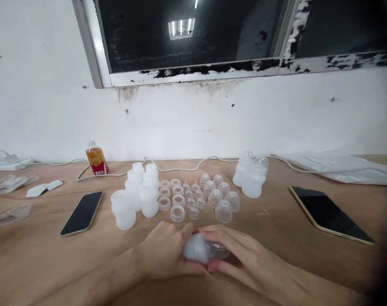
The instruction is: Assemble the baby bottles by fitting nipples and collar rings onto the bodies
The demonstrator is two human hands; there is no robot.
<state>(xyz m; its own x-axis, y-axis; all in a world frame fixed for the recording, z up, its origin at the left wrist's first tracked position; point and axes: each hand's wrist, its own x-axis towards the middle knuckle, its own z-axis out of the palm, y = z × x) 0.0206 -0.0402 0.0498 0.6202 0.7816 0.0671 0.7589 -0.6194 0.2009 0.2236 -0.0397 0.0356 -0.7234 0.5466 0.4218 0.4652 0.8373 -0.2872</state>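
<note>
Between my two hands a milky white baby bottle point(196, 249) lies on its side, its clear dome cap pointing right. My left hand point(164, 248) wraps round the bottle's body. The fingers of my right hand point(236, 250) close round the capped end. Beyond them stand several open white bottle bodies point(123, 212), with rows of clear screw rings point(177, 213), small clear nipples point(194, 212) and clear dome caps point(223, 211) to their right. Farther back on the right, capped baby bottles point(252, 182) stand upright together.
A phone point(81, 213) lies on the left of the wooden table, and a larger dark-screened device point(330, 214) on the right. A drink bottle point(97, 159) stands by the wall. A white cable point(193, 168) runs along the back. Plastic bags point(334, 168) lie at both sides.
</note>
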